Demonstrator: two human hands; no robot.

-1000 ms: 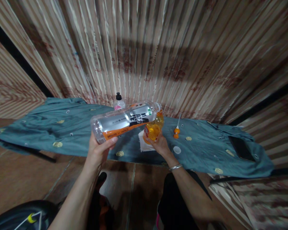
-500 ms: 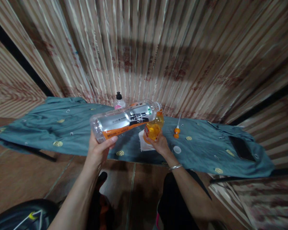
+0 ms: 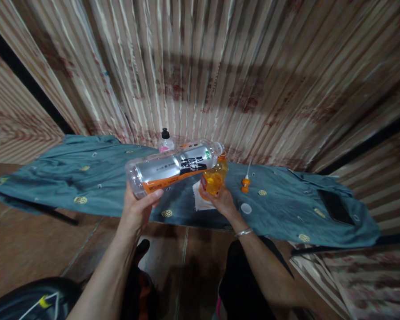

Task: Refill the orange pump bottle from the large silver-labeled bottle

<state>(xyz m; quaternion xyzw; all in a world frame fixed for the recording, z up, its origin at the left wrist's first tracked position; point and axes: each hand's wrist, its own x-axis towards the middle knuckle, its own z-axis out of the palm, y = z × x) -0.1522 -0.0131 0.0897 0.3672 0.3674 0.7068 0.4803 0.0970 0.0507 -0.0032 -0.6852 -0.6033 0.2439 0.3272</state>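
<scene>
My left hand [image 3: 140,206] is closed around the base end of a large clear plastic bottle [image 3: 173,166] with a silver, black and orange label. The bottle lies nearly level, its neck tilted slightly up to the right. My right hand [image 3: 222,200] is wrapped around an orange bottle [image 3: 215,178], which leans with its top at the clear bottle's mouth. Whether liquid passes between them cannot be made out. A white cloth [image 3: 202,202] lies beneath the orange bottle. To the right are an orange pump top [image 3: 245,183] with a thin tube and a white round cap [image 3: 246,208].
A narrow table with a green patterned cloth [image 3: 103,186] runs across, a striped curtain [image 3: 200,80] behind it. A black-capped bottle [image 3: 166,141] stands at the back. A dark phone [image 3: 335,207] lies right. A black rounded object [image 3: 30,298] sits on the floor at lower left.
</scene>
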